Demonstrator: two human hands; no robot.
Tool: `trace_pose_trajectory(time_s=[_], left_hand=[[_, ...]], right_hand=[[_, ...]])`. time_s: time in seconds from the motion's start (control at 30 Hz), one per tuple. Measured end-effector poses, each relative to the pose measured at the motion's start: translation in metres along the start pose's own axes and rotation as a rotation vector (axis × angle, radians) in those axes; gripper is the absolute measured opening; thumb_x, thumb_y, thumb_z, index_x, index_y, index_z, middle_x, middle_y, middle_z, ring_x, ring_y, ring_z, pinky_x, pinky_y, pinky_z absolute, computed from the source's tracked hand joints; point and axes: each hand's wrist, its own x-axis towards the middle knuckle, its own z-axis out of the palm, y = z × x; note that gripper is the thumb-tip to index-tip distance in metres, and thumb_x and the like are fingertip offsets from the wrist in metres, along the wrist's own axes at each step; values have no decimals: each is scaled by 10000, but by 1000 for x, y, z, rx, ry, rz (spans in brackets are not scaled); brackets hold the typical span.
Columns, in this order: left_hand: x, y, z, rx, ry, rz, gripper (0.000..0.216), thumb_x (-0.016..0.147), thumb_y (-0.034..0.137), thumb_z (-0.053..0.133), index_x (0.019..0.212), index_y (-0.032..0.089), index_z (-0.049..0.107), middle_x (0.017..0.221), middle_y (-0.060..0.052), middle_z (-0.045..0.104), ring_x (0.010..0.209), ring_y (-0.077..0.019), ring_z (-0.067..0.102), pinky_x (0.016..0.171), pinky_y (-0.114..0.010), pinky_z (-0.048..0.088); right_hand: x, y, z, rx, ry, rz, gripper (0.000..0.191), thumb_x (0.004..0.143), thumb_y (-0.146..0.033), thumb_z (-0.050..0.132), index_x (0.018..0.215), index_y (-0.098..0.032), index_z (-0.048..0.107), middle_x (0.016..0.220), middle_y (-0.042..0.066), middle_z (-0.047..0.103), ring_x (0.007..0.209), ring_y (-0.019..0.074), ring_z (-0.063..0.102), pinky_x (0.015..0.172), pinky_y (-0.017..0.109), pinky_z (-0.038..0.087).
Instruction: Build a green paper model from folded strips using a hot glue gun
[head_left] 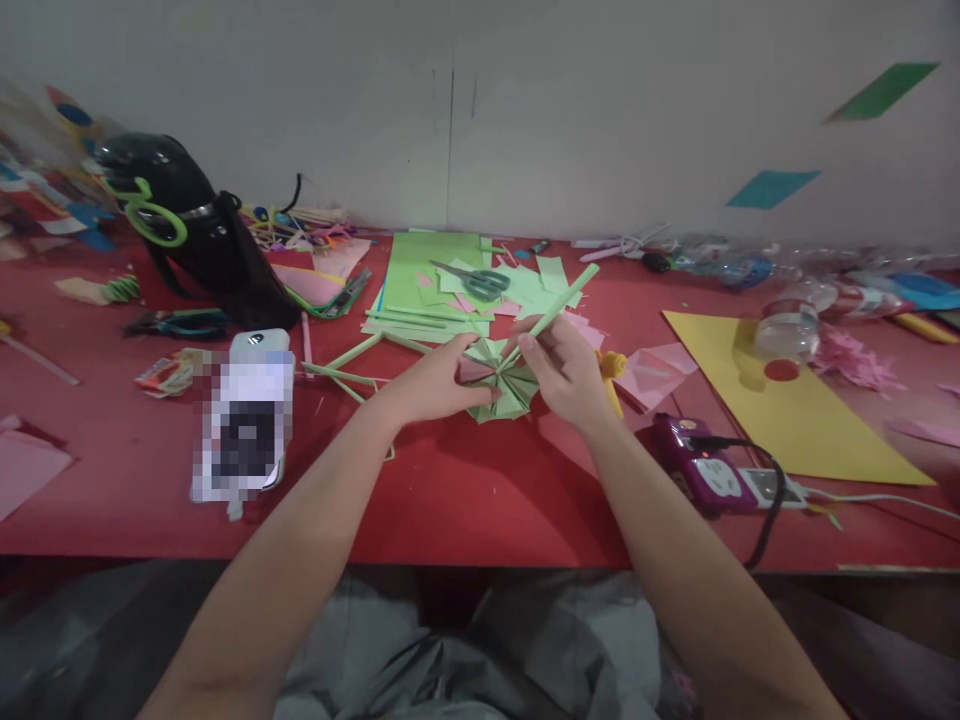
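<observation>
A pleated light green paper rosette (504, 403) is just above the red table, with folds fanning out from its centre. My left hand (435, 378) grips its left edge between thumb and fingers. In my right hand (568, 368) is a light green rolled paper stick (568, 296), slanting up to the right, its lower end at the rosette's centre. Left of my left hand lie several green paper strips (358, 352) joined in an angular frame. A yellow object (613, 365), partly hidden, is beside my right hand. Scissors (480, 282) lie on paper scraps behind both hands.
On the left are a phone (251, 430), a black bottle (202, 235) and pliers (184, 323). Green sheets (420, 262) lie at the back. On the right are a purple power socket (697, 465) with cables, a yellow sheet (810, 430) and a plastic bottle (787, 330).
</observation>
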Motion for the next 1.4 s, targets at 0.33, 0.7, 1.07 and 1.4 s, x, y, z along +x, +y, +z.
trace_pose_trajectory(time_s=[0.33, 0.7, 1.07, 1.4], left_hand=[[-2, 0, -1, -90, -60, 83, 877, 801, 425, 714, 1503, 266, 214, 1370, -164, 557, 1357, -310, 508, 1114, -511, 383], [0, -2, -2, -11, -34, 79, 800, 781, 470, 719, 1454, 287, 326, 1539, -146, 398, 1371, -337, 459, 1093, -512, 392], [-1, 0, -2, -1, -33, 73, 770, 797, 482, 697, 1446, 284, 334, 1560, -122, 376, 1374, -315, 456, 1095, -472, 390], [-2, 3, -2, -52, -53, 42, 791, 801, 452, 684, 1471, 261, 310, 1221, -83, 649, 1103, -270, 635, 951, -405, 493]], right_hand=[[3, 3, -2, -7, 54, 87, 384, 877, -628, 609, 943, -252, 568, 739, 0, 571, 688, 161, 592, 648, 318, 545], [5, 1, -2, 53, 110, 216, 409, 823, -624, 682, 839, -232, 564, 642, -30, 558, 584, 141, 581, 578, 310, 525], [6, 4, -2, 106, 95, 221, 344, 842, -550, 701, 845, -234, 562, 635, -22, 629, 605, 167, 659, 593, 327, 588], [1, -4, -4, -129, 4, 42, 294, 905, -512, 639, 919, -222, 595, 826, 32, 683, 773, 185, 677, 719, 338, 557]])
